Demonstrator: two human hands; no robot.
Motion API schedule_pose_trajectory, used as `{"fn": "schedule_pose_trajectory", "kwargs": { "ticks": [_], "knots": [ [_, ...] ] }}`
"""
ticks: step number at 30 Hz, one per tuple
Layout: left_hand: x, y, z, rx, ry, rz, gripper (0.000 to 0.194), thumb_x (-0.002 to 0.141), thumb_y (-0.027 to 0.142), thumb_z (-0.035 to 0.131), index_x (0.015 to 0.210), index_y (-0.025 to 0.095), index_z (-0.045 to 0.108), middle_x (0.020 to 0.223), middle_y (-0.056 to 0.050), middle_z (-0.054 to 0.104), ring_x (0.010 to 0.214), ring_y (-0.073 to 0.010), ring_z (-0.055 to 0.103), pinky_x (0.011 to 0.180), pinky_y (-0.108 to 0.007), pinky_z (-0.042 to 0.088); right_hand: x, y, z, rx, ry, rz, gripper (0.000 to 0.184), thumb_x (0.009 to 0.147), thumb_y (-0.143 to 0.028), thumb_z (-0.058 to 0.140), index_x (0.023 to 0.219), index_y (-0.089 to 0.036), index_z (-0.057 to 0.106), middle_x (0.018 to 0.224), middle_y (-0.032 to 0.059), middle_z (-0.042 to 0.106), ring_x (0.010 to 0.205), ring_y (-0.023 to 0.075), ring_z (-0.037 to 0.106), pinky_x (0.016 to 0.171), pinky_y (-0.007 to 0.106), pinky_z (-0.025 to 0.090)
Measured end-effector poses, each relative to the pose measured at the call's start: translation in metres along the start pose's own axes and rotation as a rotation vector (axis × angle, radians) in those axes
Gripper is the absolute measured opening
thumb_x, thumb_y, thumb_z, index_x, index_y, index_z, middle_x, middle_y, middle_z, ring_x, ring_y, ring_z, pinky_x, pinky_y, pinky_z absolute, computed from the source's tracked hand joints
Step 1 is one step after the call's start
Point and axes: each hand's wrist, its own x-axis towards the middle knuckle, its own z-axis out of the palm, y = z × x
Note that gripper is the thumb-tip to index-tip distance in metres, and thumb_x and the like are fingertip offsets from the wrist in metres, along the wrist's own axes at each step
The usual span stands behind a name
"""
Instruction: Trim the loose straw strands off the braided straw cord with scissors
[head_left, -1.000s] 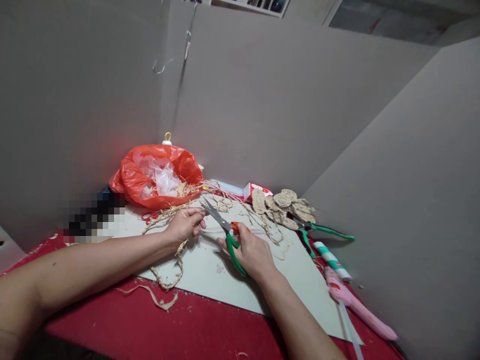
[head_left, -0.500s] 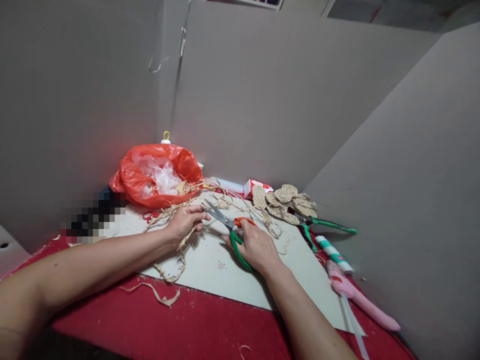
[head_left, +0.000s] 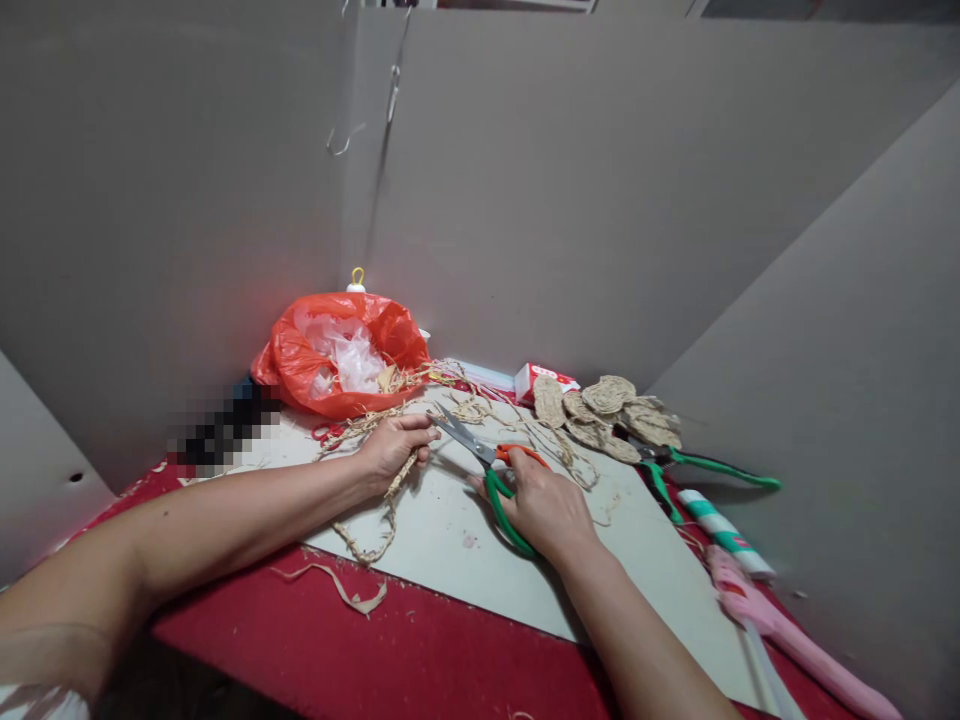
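On red desk point(head_left: 420, 645), gripped scissors point(head_left: 486, 454) in right hand point(head_left: 551, 508), pointing forward-left; pinched braided cord point(head_left: 403, 473) in left hand point(head_left: 394, 448), just beside scissors' tips.

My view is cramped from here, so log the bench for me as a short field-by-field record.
Left hand: pinching a braided straw cord
Right hand: gripping scissors with green and orange handles
Scissor tips: close to the left fingertips; contact unclear
Under the hands: pale board on a red surface
Behind left hand: red plastic bag holding clear plastic and straw
Right side: coiled flat pieces, green-handled tool, pink tool
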Motion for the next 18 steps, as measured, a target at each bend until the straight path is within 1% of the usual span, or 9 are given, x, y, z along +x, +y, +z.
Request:
{"fn": "schedule_pose_trajectory", "kwargs": {
  "ticks": [4,6,8,10,13,16,18],
  "knots": [
    [-0.0002,-0.0002,-0.0002,-0.029,0.018,-0.002,0.012,0.068,0.008,0.067,0.074,0.011,0.057,0.052,0.007,0.047,0.039,-0.0024,0.040,0.039,-0.016,0.032,-0.0008,-0.0019,0.0032,0.010,0.000,0.012,0.040,0.084,-0.054,0.045,0.104,-0.021,0.054,0.103,0.0083,0.066,0.076,0.0219,0.063,0.059,0.030,0.035],
    [-0.0004,-0.0002,-0.0002,-0.038,0.038,-0.012,0.013,0.069,0.005,0.065,0.077,0.011,0.057,0.054,0.006,0.048,0.039,-0.0024,0.040,0.039,-0.016,0.033,-0.0011,-0.0014,0.0057,0.037,-0.003,0.010,0.038,0.084,-0.052,0.045,0.105,-0.022,0.055,0.105,0.0074,0.066,0.080,0.0219,0.063,0.059,0.030,0.035],
    [-0.0004,-0.0002,-0.0002,-0.043,0.049,-0.017,0.017,0.068,0.004,0.066,0.081,0.011,0.057,0.057,0.006,0.050,0.040,-0.0025,0.041,0.040,-0.016,0.033,-0.0011,-0.0006,0.0075,0.055,-0.002,0.012,0.038,0.083,-0.051,0.046,0.105,-0.023,0.057,0.100,0.0068,0.067,0.080,0.0219,0.063,0.059,0.029,0.035],
    [-0.0001,-0.0005,-0.0004,-0.047,0.050,-0.020,0.019,0.068,0.005,0.068,0.082,0.011,0.057,0.058,0.005,0.051,0.040,-0.0026,0.042,0.040,-0.017,0.034,-0.0011,0.0000,0.0078,0.056,-0.001,0.019,0.038,0.082,-0.052,0.047,0.104,-0.023,0.059,0.090,0.0065,0.068,0.076,0.0217,0.063,0.058,0.029,0.034],
    [0.0010,-0.0015,-0.0013,-0.050,0.058,-0.030,0.020,0.070,0.005,0.066,0.087,0.012,0.058,0.055,0.006,0.048,0.039,-0.0025,0.040,0.039,-0.016,0.034,-0.0008,0.0001,0.0061,0.042,-0.011,0.026,0.038,0.082,-0.054,0.047,0.102,-0.024,0.061,0.079,0.0053,0.068,0.070,0.0215,0.063,0.057,0.029,0.034],
    [0.0014,-0.0022,-0.0020,-0.048,0.074,-0.033,0.023,0.072,0.004,0.064,0.093,0.012,0.060,0.054,0.007,0.047,0.039,-0.0026,0.039,0.039,-0.016,0.034,-0.0002,0.0002,0.0040,0.021,-0.013,0.030,0.039,0.081,-0.055,0.046,0.099,-0.025,0.062,0.073,0.0042,0.068,0.065,0.0212,0.062,0.056,0.029,0.032],
    [0.0009,-0.0018,-0.0021,-0.053,0.073,-0.040,0.025,0.072,0.004,0.064,0.095,0.012,0.060,0.055,0.007,0.047,0.039,-0.0025,0.039,0.040,-0.016,0.034,0.0001,0.0008,0.0035,0.000,-0.007,0.034,0.038,0.081,-0.056,0.046,0.094,-0.025,0.063,0.070,0.0045,0.067,0.062,0.0211,0.061,0.054,0.029,0.031]
  ]
}}
